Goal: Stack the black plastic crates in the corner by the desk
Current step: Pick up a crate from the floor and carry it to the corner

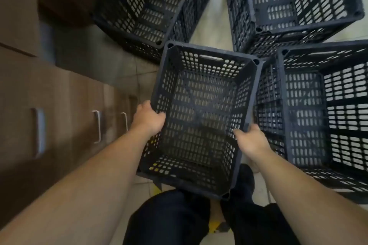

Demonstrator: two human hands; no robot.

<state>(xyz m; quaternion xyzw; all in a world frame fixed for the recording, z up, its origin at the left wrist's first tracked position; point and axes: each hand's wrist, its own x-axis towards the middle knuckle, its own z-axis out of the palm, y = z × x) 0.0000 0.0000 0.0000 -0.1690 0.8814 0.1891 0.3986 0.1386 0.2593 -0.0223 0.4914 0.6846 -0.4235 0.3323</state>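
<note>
Both hands, left hand (148, 118) & right hand (251, 139), clamp the side rims of one black crate (201, 113) held mid-scene near the desk drawers (65, 125), w/ other crates (151, 4) far left & right, stacking apparently incomplete.

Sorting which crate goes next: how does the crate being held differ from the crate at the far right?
The held crate is gripped by the left hand and right hand on opposite rims; the right crate is untouched. The held one sits tilted; the right one looks squarer. Both are black, perforated and empty.
</note>
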